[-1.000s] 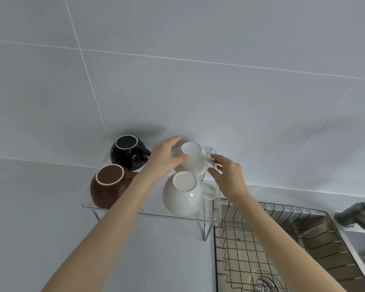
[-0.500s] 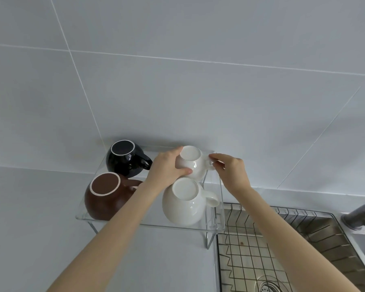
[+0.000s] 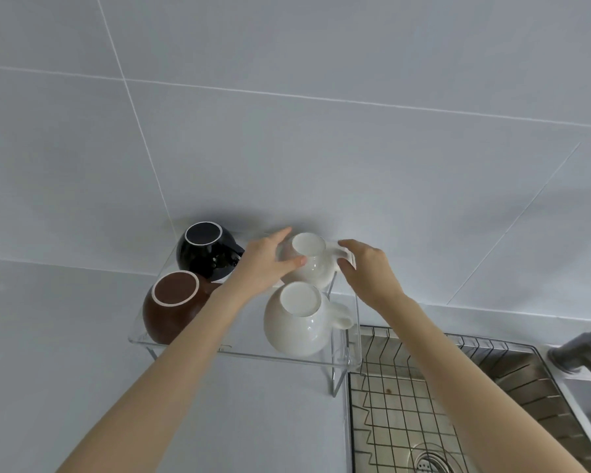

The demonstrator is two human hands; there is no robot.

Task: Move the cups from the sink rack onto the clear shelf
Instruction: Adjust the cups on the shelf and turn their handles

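Note:
A clear shelf [image 3: 246, 353] stands on the counter against the tiled wall. Several cups sit upside down on it: a black cup [image 3: 207, 250] at the back left, a brown cup [image 3: 171, 305] at the front left, a large white cup [image 3: 301, 319] at the front right and a small white cup [image 3: 313, 261] at the back right. My left hand [image 3: 263, 264] wraps the small white cup's left side. My right hand [image 3: 365, 268] pinches its handle from the right. The wire sink rack [image 3: 406, 404] lies to the right with no cups in view.
The steel sink [image 3: 526, 380] holds the rack, with a drain [image 3: 430, 462] at the bottom. A grey tap [image 3: 580, 353] juts in from the right edge. Grey countertop [image 3: 48, 336] spreads left of the shelf.
The small white cup has come down from a tilted hold to the shelf's back right. Both hands stayed on it and the view shifted slightly.

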